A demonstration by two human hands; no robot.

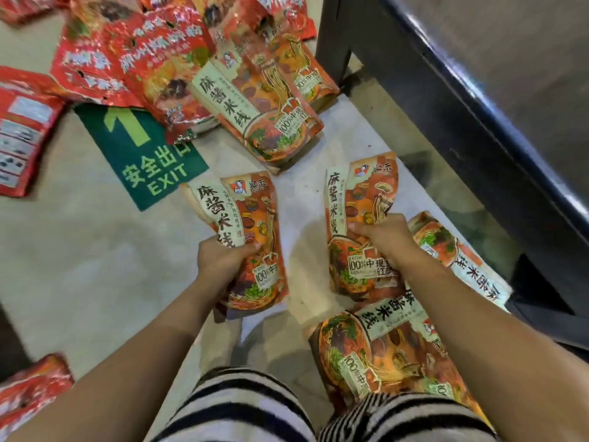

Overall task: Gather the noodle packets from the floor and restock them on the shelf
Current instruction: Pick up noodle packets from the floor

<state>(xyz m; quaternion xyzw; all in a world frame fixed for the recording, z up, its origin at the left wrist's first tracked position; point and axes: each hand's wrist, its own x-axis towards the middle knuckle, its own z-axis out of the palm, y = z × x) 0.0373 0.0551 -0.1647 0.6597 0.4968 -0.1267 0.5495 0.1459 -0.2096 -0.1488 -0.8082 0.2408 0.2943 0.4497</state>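
Gripping one orange noodle packet (236, 218) in left hand (220, 260), another packet (360, 202) in right hand (381, 239).

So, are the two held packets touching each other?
Apart. Head view: pale floor shows between the left packet, gripped by the left hand, and the right packet, gripped by the right hand.

A green rectangular floor sticker (140, 154) reads "安全出口 EXIT" beneath a pale arrow. The left orange noodle packet (245, 215), gripped by the left hand (220, 260), and the right orange noodle packet (353, 199), gripped by the right hand (382, 237), each carry "麻酱米线" on a cream strip and "100%" in a box. The crinkled red foil packets (134, 59) bear lettering too blurred to read.
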